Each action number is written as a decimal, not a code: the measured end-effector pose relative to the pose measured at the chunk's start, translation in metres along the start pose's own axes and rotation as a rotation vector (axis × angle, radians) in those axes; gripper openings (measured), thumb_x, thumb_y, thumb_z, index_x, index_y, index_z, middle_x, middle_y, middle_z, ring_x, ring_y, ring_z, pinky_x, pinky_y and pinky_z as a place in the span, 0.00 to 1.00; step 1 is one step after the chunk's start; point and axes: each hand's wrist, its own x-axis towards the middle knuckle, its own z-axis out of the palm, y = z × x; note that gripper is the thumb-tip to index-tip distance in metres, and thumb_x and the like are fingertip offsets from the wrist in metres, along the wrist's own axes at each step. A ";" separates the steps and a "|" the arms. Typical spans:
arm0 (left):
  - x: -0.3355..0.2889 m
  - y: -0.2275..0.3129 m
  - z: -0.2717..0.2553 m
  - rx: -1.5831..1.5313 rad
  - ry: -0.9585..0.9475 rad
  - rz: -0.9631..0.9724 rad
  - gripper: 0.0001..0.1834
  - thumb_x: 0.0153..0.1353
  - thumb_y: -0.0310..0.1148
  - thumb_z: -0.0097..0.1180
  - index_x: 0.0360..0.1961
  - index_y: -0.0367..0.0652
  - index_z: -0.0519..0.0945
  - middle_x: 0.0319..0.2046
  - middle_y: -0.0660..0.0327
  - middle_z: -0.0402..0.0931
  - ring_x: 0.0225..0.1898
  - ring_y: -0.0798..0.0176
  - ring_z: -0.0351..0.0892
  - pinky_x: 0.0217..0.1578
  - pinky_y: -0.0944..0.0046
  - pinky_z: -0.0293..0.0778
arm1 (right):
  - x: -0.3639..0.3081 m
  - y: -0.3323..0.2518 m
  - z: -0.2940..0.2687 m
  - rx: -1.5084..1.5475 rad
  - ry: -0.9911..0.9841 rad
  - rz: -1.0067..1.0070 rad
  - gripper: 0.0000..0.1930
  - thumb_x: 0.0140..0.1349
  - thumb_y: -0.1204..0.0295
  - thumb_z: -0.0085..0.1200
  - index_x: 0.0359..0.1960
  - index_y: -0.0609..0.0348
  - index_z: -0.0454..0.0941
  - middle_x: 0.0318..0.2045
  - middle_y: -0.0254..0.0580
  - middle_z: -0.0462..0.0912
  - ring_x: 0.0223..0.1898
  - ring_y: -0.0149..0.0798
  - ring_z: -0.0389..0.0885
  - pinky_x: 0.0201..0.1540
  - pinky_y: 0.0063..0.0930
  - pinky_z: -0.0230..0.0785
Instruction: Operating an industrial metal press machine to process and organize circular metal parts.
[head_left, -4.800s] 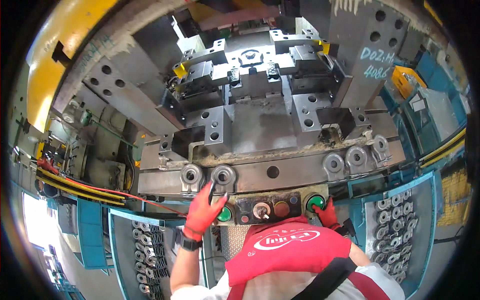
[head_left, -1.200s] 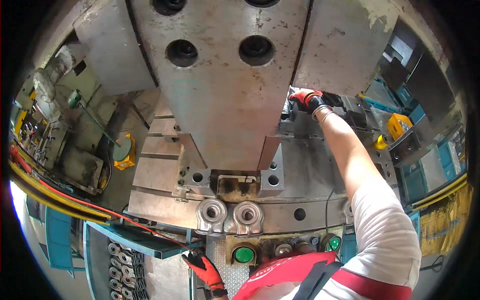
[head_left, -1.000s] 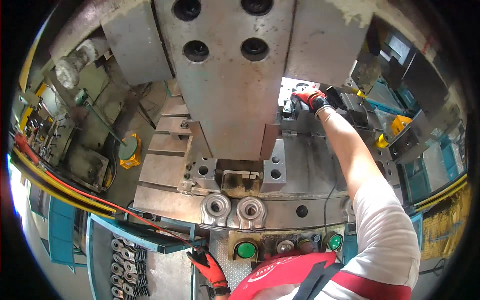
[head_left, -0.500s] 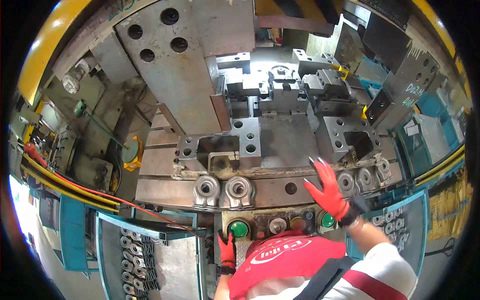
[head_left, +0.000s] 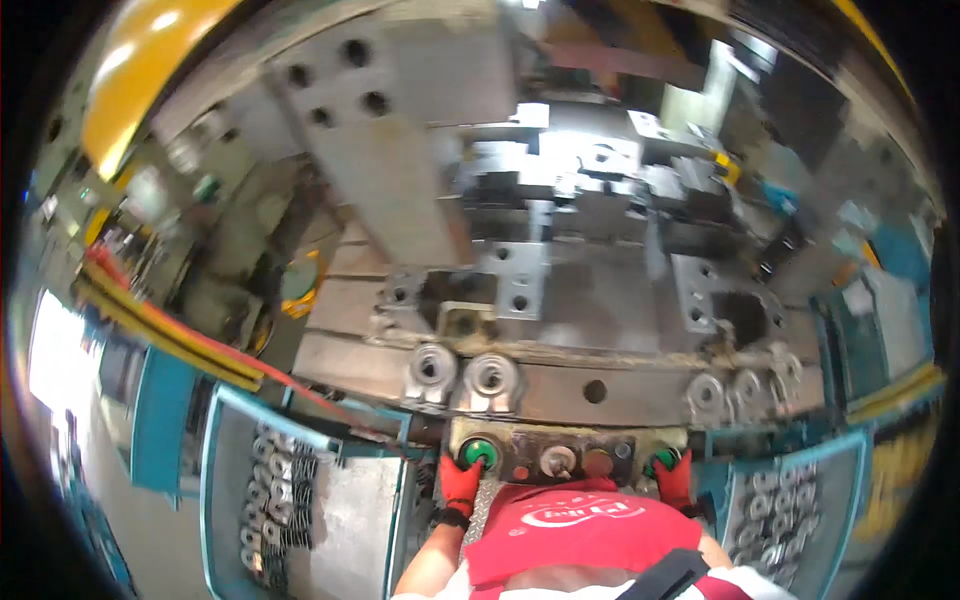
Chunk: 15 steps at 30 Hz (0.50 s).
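From my feed: left hand at left green button, thumb over it; right hand at right green button. Finger curl hidden; can't tell open or closed. Control panel just ahead, long axis left-right, each button nearest same-side hand.

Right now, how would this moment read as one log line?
Left hand: at left green button | right hand: at right green button | front ledge: two ringed metal parts left, three right
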 end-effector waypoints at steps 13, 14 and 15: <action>-0.020 0.057 0.004 0.248 0.097 -0.149 0.46 0.41 0.54 0.63 0.61 0.48 0.60 0.54 0.44 0.66 0.56 0.38 0.64 0.53 0.45 0.65 | 0.051 -0.098 0.066 -0.037 -0.235 -0.188 0.39 0.46 0.64 0.63 0.58 0.67 0.58 0.50 0.60 0.70 0.52 0.52 0.70 0.54 0.39 0.63; -0.021 0.057 0.004 0.246 0.089 -0.155 0.46 0.42 0.54 0.63 0.61 0.48 0.61 0.54 0.44 0.66 0.56 0.38 0.64 0.53 0.45 0.65 | 0.050 -0.098 0.067 -0.038 -0.234 -0.186 0.39 0.46 0.64 0.63 0.58 0.67 0.58 0.50 0.60 0.70 0.52 0.52 0.70 0.54 0.39 0.63; -0.021 0.058 0.004 0.238 0.080 -0.160 0.46 0.41 0.54 0.63 0.61 0.48 0.61 0.54 0.45 0.66 0.56 0.38 0.64 0.53 0.45 0.65 | 0.050 -0.098 0.067 -0.044 -0.244 -0.190 0.39 0.46 0.65 0.63 0.58 0.67 0.58 0.50 0.60 0.70 0.52 0.52 0.70 0.54 0.39 0.63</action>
